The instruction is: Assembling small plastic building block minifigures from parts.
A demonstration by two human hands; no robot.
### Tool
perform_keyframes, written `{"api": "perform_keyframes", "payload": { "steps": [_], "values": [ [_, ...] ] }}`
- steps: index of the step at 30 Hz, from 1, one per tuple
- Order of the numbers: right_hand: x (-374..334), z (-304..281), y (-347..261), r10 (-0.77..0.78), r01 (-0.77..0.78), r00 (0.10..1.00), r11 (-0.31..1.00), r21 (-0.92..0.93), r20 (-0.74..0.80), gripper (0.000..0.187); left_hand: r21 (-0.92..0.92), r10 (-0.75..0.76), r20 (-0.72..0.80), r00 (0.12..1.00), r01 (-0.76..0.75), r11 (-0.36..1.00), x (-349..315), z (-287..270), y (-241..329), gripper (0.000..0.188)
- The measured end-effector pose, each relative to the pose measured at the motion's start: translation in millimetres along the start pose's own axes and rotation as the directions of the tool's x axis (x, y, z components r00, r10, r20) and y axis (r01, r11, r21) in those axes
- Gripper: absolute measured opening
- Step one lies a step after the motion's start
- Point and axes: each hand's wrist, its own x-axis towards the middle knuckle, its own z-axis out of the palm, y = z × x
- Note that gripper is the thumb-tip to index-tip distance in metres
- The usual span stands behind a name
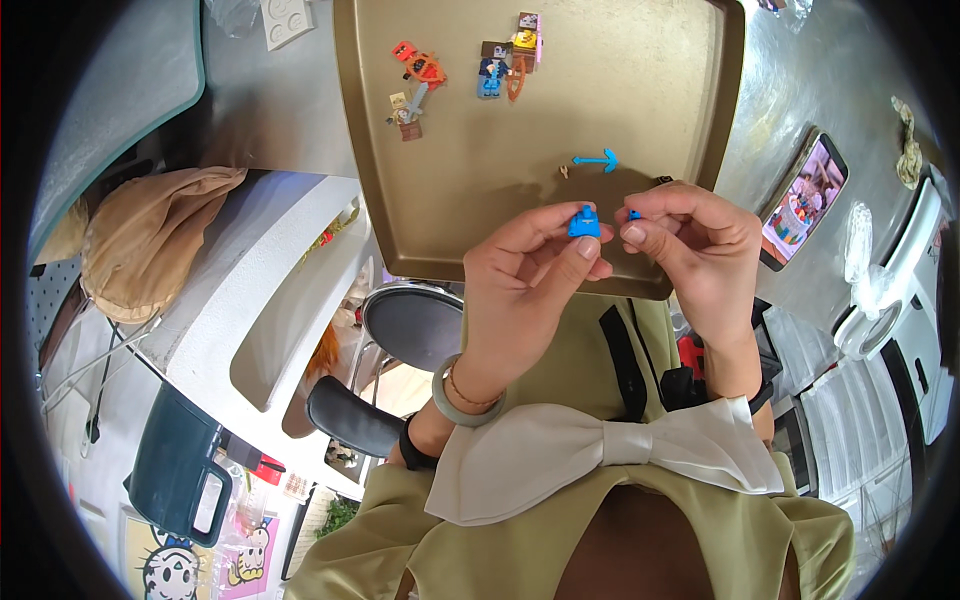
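Between the thumb and fingers of my left hand (pixel 530 265) is a blue toy minifigure torso (pixel 584 222). My right hand (pixel 695 235), close beside it, pinches a small blue piece (pixel 634 215), mostly covered by the fingertips; it may be an arm. Both hands are over the near edge of a gold-brown tray (pixel 640 70). Just beyond them lie a blue toy pickaxe (pixel 597 161) and a tiny tan piece (pixel 564 172). A dark small piece (pixel 662 181) shows behind my right hand.
Farther up the tray lie several minifigures: a red one (pixel 420 65), one with a grey sword (pixel 407 115), a blue-and-black one (pixel 491 72) and a yellow one (pixel 526 40). A lit phone (pixel 805 195) rests right of the tray. A black stool (pixel 412 325) stands below left.
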Motion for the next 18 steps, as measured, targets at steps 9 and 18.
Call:
{"api": "perform_keyframes", "payload": {
  "steps": [9,18],
  "values": [
    [3.5,-7.1,1.9,-0.163,0.164,0.985,0.986,-0.010,0.061,0.013,-0.024,0.013,0.014,1.000,-0.013,1.000,-1.3,4.2,6.1,0.024],
    [-2.3,0.5,0.7,-0.121,0.121,0.993,0.992,0.045,0.002,0.016,-0.009,0.040,0.016,0.999,-0.040,0.999,-2.7,6.4,5.6,0.023]
  ]
}}
